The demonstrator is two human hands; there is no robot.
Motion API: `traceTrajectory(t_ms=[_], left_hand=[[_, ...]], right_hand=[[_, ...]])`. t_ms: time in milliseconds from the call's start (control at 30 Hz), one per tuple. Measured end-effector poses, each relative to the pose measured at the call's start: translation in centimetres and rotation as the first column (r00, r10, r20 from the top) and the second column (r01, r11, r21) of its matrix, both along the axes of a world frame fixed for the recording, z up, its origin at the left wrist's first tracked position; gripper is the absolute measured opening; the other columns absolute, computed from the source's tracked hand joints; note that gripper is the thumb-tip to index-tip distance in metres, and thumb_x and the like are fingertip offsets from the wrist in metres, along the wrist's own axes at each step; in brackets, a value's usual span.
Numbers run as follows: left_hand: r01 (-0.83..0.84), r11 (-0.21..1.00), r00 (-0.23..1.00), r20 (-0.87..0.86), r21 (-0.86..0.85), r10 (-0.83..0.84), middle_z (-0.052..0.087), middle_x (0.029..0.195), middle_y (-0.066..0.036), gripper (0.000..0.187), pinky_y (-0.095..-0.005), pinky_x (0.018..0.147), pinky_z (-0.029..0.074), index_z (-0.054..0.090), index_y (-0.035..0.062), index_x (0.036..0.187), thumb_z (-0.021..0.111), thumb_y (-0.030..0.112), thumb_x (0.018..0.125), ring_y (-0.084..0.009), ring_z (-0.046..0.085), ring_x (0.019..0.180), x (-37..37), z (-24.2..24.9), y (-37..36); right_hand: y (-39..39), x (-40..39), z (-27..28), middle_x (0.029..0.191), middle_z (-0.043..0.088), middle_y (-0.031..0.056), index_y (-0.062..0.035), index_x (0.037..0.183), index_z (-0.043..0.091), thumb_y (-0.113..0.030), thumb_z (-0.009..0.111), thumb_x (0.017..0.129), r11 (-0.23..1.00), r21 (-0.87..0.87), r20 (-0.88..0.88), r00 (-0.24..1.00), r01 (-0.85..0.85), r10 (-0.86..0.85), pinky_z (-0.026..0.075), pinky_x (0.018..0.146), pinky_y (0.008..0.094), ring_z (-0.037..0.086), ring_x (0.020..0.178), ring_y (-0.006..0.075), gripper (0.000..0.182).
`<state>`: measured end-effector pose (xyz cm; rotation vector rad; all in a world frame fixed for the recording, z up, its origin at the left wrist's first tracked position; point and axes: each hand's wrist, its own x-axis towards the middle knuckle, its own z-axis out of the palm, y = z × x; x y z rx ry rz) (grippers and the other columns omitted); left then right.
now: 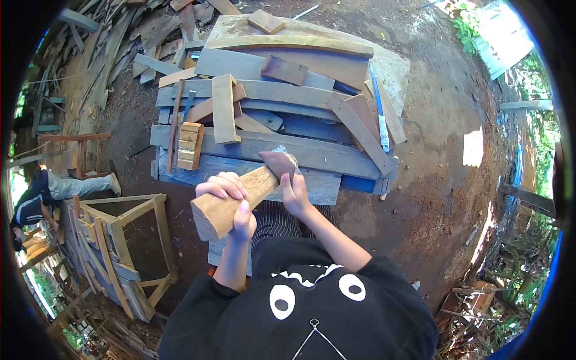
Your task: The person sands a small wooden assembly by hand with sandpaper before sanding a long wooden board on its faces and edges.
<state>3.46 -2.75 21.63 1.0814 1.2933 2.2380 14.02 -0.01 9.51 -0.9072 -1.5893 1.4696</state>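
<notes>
My left hand (231, 198) is wrapped around a thick, pale brown wooden block (260, 183), which is held at a tilt above my lap. Its wide end faces the lower left. At the block's upper right end, my right hand (294, 195) pinches a piece of brown sandpaper (278, 163) with a whitish back. The sandpaper lies against that end and partly covers it. Just beyond both hands is the near edge of a low plank workbench (252, 166). A small stack of striped wooden blocks (190, 146) stands on it, left of my hands.
Loose boards (223, 111) and a long curved piece (288, 42) lie across the bench. At its right is a blue-handled brush-like tool (379, 108). A wooden frame (159, 234) stands on the left, with another person (66, 185) beyond it. Scrap wood (114, 51) is piled at upper left.
</notes>
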Motion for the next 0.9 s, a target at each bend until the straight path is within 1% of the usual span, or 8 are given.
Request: traceTrajectory(t_ms=[133,400,500,600,667,733,800,900], left_hand=[[0.038,0.997,0.999,-0.010,0.064,-0.038,0.038,0.069,-0.004,0.029,-0.0275,0.063,0.033,0.031,0.0096,0.083,0.049,0.006,0.061,-0.0138,0.040,0.062,1.0,0.0,0.0],[-0.073,0.997,0.997,0.039,0.030,0.072,0.037,0.068,-0.004,0.028,-0.0272,0.062,0.033,0.030,0.0098,0.084,0.047,0.007,0.061,-0.0135,0.038,0.061,1.4,-1.4,0.5],[-0.195,0.981,0.979,0.072,0.023,0.193,0.036,0.065,-0.004,0.025,-0.0258,0.058,0.033,0.032,0.0081,0.083,0.042,0.009,0.060,-0.0136,0.036,0.058,-0.3,-2.0,0.8],[-0.268,0.963,0.961,0.068,0.004,0.267,0.036,0.063,-0.005,0.024,-0.0256,0.057,0.033,0.032,0.0077,0.083,0.041,0.009,0.060,-0.0135,0.036,0.056,-0.6,-1.6,1.4],[-0.313,0.950,0.947,0.082,0.007,0.311,0.035,0.063,-0.005,0.024,-0.0258,0.056,0.033,0.032,0.0077,0.082,0.041,0.009,0.061,-0.0135,0.037,0.056,-0.1,-1.7,1.4],[-0.305,0.952,0.949,0.096,0.028,0.302,0.035,0.062,-0.005,0.024,-0.0261,0.056,0.033,0.032,0.0076,0.083,0.041,0.009,0.061,-0.0135,0.037,0.055,-0.6,-2.1,1.1],[-0.290,0.957,0.954,0.083,0.025,0.287,0.036,0.062,-0.005,0.024,-0.0265,0.056,0.033,0.032,0.0073,0.083,0.041,0.009,0.061,-0.0136,0.037,0.056,-0.4,-2.1,0.9],[-0.279,0.960,0.960,0.025,-0.002,0.278,0.035,0.062,-0.005,0.025,-0.0266,0.055,0.032,0.032,0.0071,0.083,0.041,0.010,0.060,-0.0136,0.036,0.055,0.4,-1.6,1.2]], right_hand=[[0.4,2.6,-0.3,0.109,0.053,0.0179,0.0074,0.114,0.045,-0.023,0.037,0.092,0.977,-0.205,-0.141,0.990,-0.059,0.030,0.034,0.091,0.0353,0.048,0.106,0.0260,0.038],[0.9,3.1,-5.1,0.107,0.053,0.0153,0.0068,0.117,0.042,-0.022,0.036,0.092,0.996,-0.082,-0.157,0.987,0.032,-0.045,0.040,0.080,0.0325,0.051,0.091,0.0205,0.038],[4.9,5.2,-10.7,0.114,0.049,0.0162,0.0061,0.125,0.033,-0.014,0.039,0.090,0.895,-0.446,0.418,0.887,0.011,0.197,0.039,0.086,0.0355,0.049,0.099,0.0253,0.041],[0.1,1.6,-5.9,0.122,0.044,0.0180,0.0062,0.126,0.032,-0.009,0.038,0.088,0.978,0.003,0.016,0.978,0.206,-0.206,0.031,0.096,0.0361,0.042,0.114,0.0270,0.041],[-1.1,0.9,-1.8,0.129,0.038,0.0191,0.0062,0.128,0.030,-0.005,0.037,0.087,0.991,-0.130,-0.342,0.938,0.016,-0.060,0.023,0.103,0.0357,0.032,0.124,0.0264,0.043],[0.5,2.5,-5.1,0.119,0.049,0.0187,0.0067,0.122,0.038,-0.010,0.039,0.088,0.993,-0.033,-0.099,0.988,0.114,-0.116,0.034,0.095,0.0351,0.045,0.114,0.0258,0.038],[3.3,4.9,-10.6,0.094,0.060,0.0139,0.0066,0.111,0.045,-0.012,0.038,0.089,0.947,-0.281,0.408,0.913,0.154,-0.028,0.044,0.069,0.0343,0.058,0.084,0.0231,0.029],[2.5,3.6,-9.6,0.078,0.061,0.0096,0.0053,0.103,0.048,-0.011,0.039,0.089,0.973,-0.065,0.415,0.893,0.220,-0.174,0.039,0.053,0.0365,0.056,0.064,0.0210,0.023]])
